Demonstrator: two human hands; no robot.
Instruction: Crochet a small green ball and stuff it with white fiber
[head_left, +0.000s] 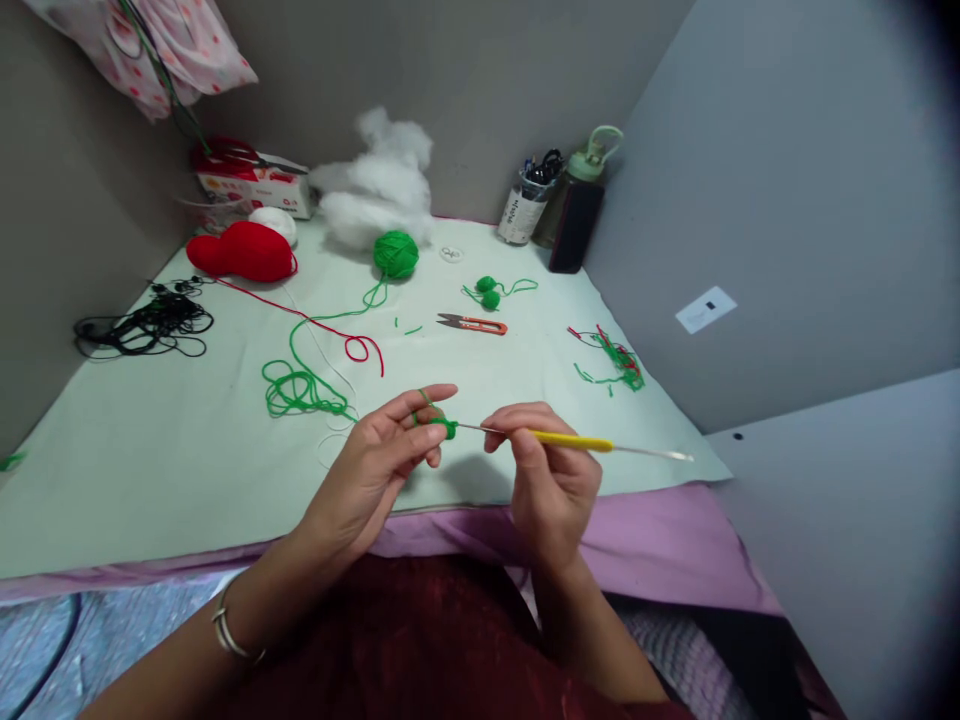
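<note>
My left hand [382,455] pinches a small green crochet piece [448,428] between thumb and fingers, with green yarn looped round a raised finger. In my right hand [551,470] is a crochet hook [574,440] with a yellow handle, held like a pen. Its metal tip reaches into the green piece; the other metal end points right. Loose green yarn [296,390] lies left of my left hand and runs back to a green yarn ball [395,255]. Orange thread snips [474,324] rest beyond my hands, with two small green balls [489,292] behind them.
Red yarn [247,252], white stuffing [379,185] and a box [259,187] with scissors line the back left. Black cord [154,322] lies at left, yarn scraps [619,360] at right. A pen holder [523,208], bottle [589,165] and phone [577,225] stand by the right wall.
</note>
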